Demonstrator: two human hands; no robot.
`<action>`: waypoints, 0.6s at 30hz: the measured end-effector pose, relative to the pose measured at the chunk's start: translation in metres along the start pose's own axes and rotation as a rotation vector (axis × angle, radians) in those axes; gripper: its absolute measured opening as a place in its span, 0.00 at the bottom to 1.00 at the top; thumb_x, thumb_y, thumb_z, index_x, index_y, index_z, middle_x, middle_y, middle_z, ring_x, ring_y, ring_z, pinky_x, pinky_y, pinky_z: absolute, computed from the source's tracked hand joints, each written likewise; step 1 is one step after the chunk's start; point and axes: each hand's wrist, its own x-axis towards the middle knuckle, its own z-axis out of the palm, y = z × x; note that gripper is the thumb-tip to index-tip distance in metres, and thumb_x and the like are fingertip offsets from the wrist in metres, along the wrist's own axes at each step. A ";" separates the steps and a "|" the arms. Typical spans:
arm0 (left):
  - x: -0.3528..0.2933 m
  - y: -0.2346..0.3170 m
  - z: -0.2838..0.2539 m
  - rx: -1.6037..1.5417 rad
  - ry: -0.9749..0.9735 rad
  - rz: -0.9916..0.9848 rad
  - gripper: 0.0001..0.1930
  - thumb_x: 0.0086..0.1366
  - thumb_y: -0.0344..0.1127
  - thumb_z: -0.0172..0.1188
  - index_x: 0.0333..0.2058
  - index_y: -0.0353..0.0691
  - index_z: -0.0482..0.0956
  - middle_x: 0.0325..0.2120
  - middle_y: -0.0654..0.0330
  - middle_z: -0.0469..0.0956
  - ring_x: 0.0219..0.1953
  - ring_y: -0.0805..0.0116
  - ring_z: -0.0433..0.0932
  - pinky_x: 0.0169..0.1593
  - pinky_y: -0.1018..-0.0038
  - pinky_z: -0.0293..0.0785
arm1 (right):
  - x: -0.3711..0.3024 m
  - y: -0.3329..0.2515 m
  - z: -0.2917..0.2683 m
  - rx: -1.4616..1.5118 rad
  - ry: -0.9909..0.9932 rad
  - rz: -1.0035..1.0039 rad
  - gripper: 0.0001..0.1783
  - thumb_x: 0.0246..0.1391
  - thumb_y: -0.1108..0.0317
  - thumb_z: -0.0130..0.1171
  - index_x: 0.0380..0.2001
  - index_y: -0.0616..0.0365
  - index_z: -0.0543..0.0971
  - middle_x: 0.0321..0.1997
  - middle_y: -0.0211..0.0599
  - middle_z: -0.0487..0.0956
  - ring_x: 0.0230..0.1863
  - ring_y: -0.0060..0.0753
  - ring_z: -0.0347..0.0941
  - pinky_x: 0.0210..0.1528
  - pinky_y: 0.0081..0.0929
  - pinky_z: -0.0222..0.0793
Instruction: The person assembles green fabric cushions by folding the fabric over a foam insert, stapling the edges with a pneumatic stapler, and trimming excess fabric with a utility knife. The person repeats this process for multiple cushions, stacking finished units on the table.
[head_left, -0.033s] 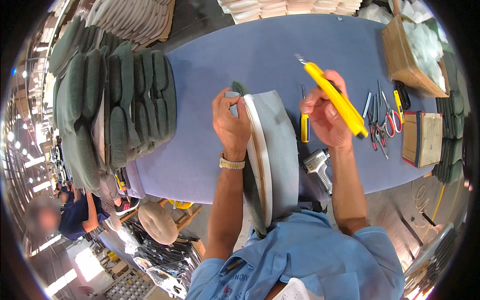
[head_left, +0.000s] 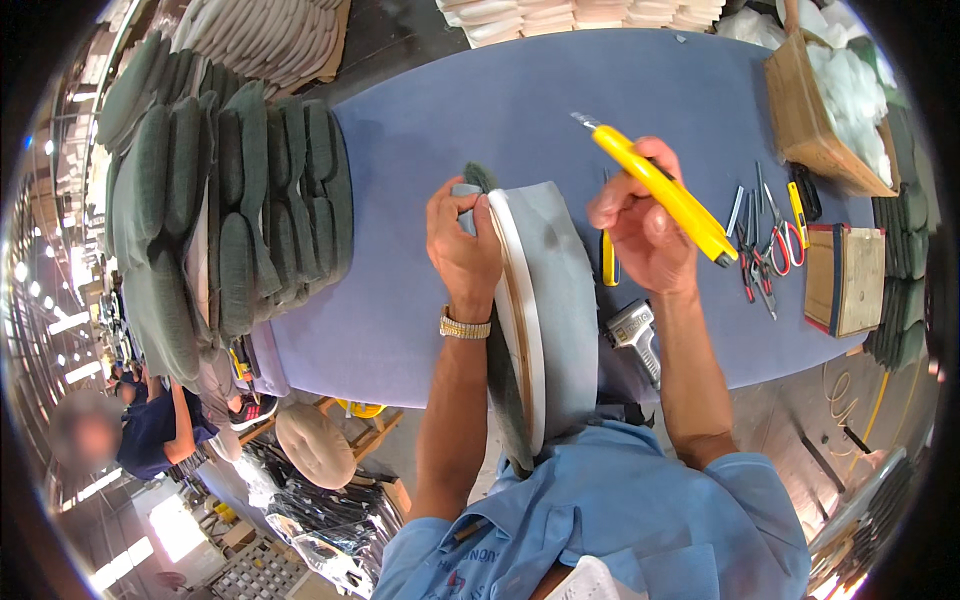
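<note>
My left hand (head_left: pixel 463 245) is closed round the far end of a curved upholstered panel (head_left: pixel 523 325) that stands on its edge near my body. Dark green fabric (head_left: pixel 505 385) covers its left side; a white padded rim and a brown strip run along its edge, and light grey cloth (head_left: pixel 562 300) hangs to the right. In my right hand (head_left: pixel 652 240) is a yellow utility knife (head_left: pixel 668 192), held up above the table, apart from the panel. Its blade is out and points to the far left. The fingertips of my left hand are partly hidden behind the panel's end.
On the blue table (head_left: pixel 440 110) lie a yellow-handled tool (head_left: pixel 609 260), a metal staple gun (head_left: pixel 637 340) and red-handled scissors (head_left: pixel 783 245). Green cushions (head_left: pixel 235 230) are piled at left. A carton (head_left: pixel 805 120) of white stuffing stands far right. Another person (head_left: pixel 160 430) is at lower left.
My right hand has shifted slightly left with the knife, and the blade tip has moved left. My left hand and the panel stay in place.
</note>
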 end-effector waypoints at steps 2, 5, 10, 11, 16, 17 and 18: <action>-0.005 -0.008 0.002 -0.081 0.028 -0.034 0.04 0.65 0.25 0.65 0.35 0.35 0.78 0.44 0.48 0.83 0.49 0.54 0.82 0.51 0.63 0.77 | 0.004 0.020 0.001 -0.159 -0.018 0.016 0.33 0.56 0.50 0.73 0.56 0.55 0.71 0.36 0.31 0.77 0.35 0.23 0.73 0.39 0.22 0.70; -0.008 -0.011 0.004 -0.174 0.040 -0.115 0.05 0.66 0.25 0.65 0.35 0.35 0.76 0.47 0.45 0.81 0.49 0.53 0.82 0.51 0.62 0.77 | -0.001 0.030 0.016 -0.547 0.126 0.116 0.29 0.58 0.47 0.70 0.52 0.55 0.75 0.40 0.26 0.78 0.37 0.17 0.70 0.41 0.19 0.68; -0.007 -0.013 0.010 -0.252 0.040 -0.233 0.06 0.69 0.29 0.63 0.34 0.35 0.76 0.47 0.46 0.81 0.50 0.55 0.82 0.51 0.64 0.77 | 0.000 0.055 0.026 -0.868 0.096 0.114 0.22 0.63 0.64 0.64 0.57 0.57 0.74 0.47 0.41 0.84 0.46 0.29 0.82 0.49 0.27 0.76; -0.007 -0.012 0.011 -0.260 0.040 -0.254 0.06 0.70 0.30 0.63 0.34 0.35 0.75 0.47 0.46 0.81 0.50 0.56 0.82 0.51 0.64 0.77 | 0.000 0.059 0.026 -0.923 0.082 0.049 0.20 0.62 0.66 0.63 0.56 0.58 0.76 0.47 0.42 0.84 0.45 0.32 0.82 0.48 0.28 0.77; -0.008 -0.018 0.011 -0.290 0.044 -0.218 0.07 0.70 0.31 0.63 0.35 0.36 0.76 0.47 0.45 0.81 0.50 0.55 0.82 0.51 0.65 0.78 | 0.001 0.073 0.022 -1.032 -0.009 -0.124 0.19 0.58 0.71 0.64 0.54 0.59 0.79 0.46 0.45 0.84 0.40 0.41 0.83 0.44 0.30 0.77; -0.007 -0.018 0.010 -0.288 0.045 -0.207 0.07 0.70 0.31 0.63 0.35 0.36 0.76 0.47 0.45 0.82 0.50 0.55 0.83 0.51 0.65 0.78 | 0.002 0.075 0.021 -1.037 -0.021 -0.139 0.20 0.58 0.72 0.65 0.54 0.59 0.78 0.45 0.45 0.84 0.39 0.43 0.83 0.42 0.31 0.77; -0.007 -0.018 0.010 -0.281 0.048 -0.199 0.07 0.70 0.32 0.63 0.35 0.36 0.76 0.47 0.45 0.82 0.50 0.55 0.83 0.51 0.65 0.78 | 0.001 0.074 0.022 -1.042 -0.032 -0.100 0.20 0.58 0.74 0.64 0.54 0.60 0.78 0.46 0.44 0.83 0.41 0.40 0.82 0.44 0.29 0.77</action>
